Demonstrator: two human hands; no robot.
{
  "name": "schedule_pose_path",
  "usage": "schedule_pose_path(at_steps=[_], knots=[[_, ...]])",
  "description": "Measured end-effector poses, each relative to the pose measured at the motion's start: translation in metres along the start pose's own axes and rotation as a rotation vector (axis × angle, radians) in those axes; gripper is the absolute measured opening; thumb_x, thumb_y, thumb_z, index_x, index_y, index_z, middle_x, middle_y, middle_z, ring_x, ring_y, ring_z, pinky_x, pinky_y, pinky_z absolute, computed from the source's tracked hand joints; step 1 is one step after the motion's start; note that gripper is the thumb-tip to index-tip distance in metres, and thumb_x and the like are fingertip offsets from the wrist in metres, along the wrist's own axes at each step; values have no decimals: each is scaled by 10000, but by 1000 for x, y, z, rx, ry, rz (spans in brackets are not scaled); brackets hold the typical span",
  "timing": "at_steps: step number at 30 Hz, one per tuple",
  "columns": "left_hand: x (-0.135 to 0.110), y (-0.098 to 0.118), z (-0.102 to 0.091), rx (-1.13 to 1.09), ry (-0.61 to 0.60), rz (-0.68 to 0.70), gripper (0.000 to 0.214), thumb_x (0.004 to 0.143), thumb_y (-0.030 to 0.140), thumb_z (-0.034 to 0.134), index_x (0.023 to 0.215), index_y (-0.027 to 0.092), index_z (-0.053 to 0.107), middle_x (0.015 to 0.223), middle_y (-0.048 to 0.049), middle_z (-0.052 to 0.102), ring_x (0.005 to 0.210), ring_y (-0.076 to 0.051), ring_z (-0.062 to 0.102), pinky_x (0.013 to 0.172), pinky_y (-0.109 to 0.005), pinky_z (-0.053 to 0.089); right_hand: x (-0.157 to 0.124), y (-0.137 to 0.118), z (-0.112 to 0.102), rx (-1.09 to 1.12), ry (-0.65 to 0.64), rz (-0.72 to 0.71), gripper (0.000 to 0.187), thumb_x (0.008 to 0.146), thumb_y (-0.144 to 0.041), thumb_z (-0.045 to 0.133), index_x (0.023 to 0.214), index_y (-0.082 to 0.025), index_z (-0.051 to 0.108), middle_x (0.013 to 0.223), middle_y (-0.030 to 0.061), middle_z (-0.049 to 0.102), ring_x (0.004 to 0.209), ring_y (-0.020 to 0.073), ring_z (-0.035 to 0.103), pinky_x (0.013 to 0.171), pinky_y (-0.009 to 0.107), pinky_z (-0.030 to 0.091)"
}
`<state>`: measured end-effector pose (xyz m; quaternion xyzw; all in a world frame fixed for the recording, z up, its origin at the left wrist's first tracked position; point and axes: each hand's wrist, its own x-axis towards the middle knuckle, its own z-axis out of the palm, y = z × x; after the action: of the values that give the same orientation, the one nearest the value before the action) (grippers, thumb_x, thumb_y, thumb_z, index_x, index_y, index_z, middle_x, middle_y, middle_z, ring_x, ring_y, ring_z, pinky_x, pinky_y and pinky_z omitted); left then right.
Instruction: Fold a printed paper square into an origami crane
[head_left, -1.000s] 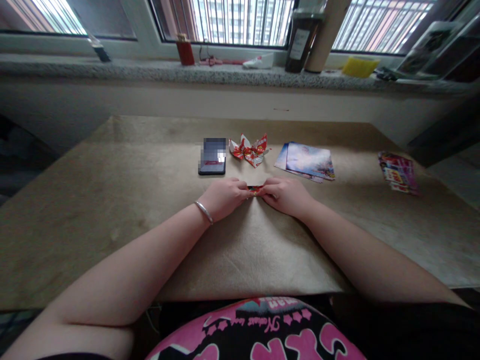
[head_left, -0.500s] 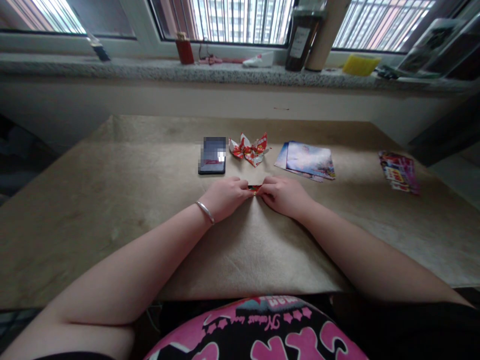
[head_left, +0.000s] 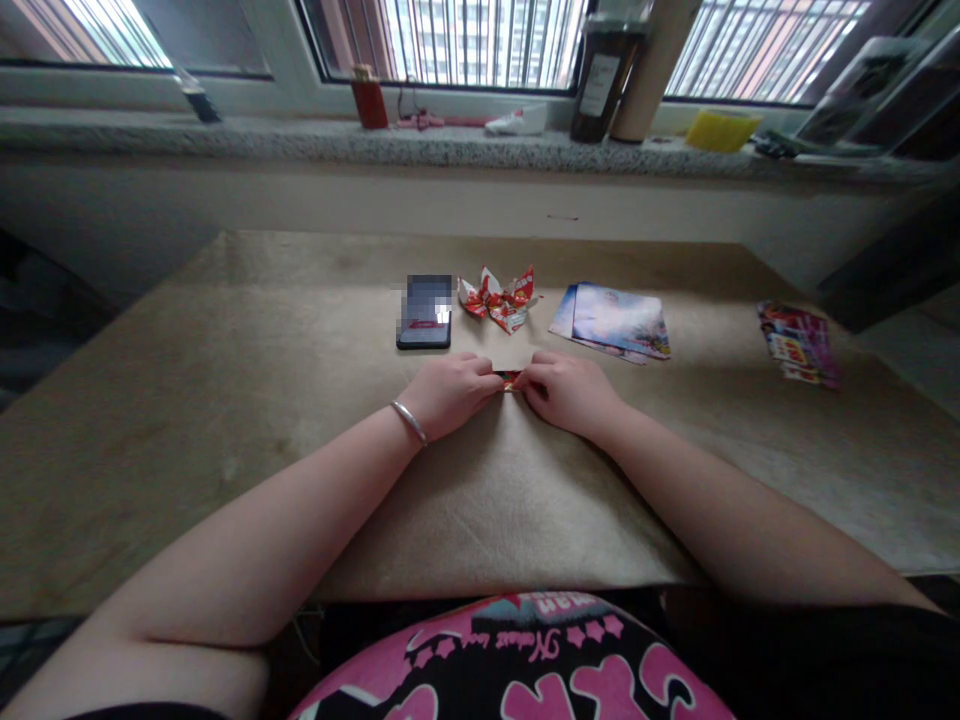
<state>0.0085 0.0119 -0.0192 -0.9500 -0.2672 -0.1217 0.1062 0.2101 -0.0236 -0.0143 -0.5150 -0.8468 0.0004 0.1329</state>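
Both my hands meet at the middle of the table over a small piece of printed red paper (head_left: 511,380), mostly hidden under the fingers. My left hand (head_left: 457,388), with a silver bangle at the wrist, presses its fingers together on the paper's left side. On the right side my right hand (head_left: 566,390) pinches the paper between thumb and fingers. Just beyond lies a folded red and white paper shape (head_left: 500,298) with pointed petals. To its left is a phone (head_left: 426,312), its screen partly blurred out.
Blue and purple printed sheets (head_left: 619,318) lie to the right of the folded shape. Farther right is a stack of red and pink printed papers (head_left: 798,345). Along the granite windowsill (head_left: 285,143) stand a red container (head_left: 369,98), a dark jar (head_left: 602,85) and a yellow object (head_left: 721,130).
My fingers have shifted very slightly along the paper, with a bit more of it showing between them. Everything else looks the same.
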Motion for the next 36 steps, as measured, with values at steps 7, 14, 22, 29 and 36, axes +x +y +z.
schedule_pose_path(at_steps=[7, 14, 22, 29, 36], knots=[[2, 3, -3, 20, -13, -11, 146, 884, 241, 530, 897, 209, 671, 804, -22, 613, 699, -125, 542, 552, -237, 346, -2, 1, 1, -72, -4, -96, 259, 878, -241, 437, 918, -242, 693, 836, 53, 635, 781, 175, 537, 576, 277, 277], [3, 3, -8, 54, -88, 14, 141, 881, 215, 532, 905, 197, 670, 848, -33, 621, 755, -145, 547, 577, -243, 363, -3, -1, -1, -136, -1, -114, 249, 869, -246, 449, 829, -225, 694, 819, 57, 622, 765, 176, 525, 573, 289, 265], [1, -7, -14, 27, -139, 170, 268, 904, 199, 486, 1150, 231, 586, 951, -32, 642, 794, -140, 559, 662, -247, 422, -3, -1, -3, -100, -20, -79, 248, 865, -236, 453, 870, -238, 701, 827, 57, 626, 781, 179, 530, 583, 284, 279], [5, 4, -16, 21, -159, 77, 186, 871, 133, 489, 976, 163, 639, 909, -59, 634, 797, -162, 558, 652, -256, 439, -2, -5, -5, -159, -51, -106, 245, 876, -223, 441, 891, -224, 685, 877, 67, 631, 798, 181, 511, 567, 279, 255], [2, 0, -17, -8, -187, 78, 230, 882, 128, 464, 1004, 186, 651, 942, -49, 638, 836, -165, 568, 704, -263, 466, -3, 2, -9, -139, -55, -119, 240, 857, -237, 458, 883, -238, 697, 856, 44, 638, 776, 166, 535, 568, 274, 257]])
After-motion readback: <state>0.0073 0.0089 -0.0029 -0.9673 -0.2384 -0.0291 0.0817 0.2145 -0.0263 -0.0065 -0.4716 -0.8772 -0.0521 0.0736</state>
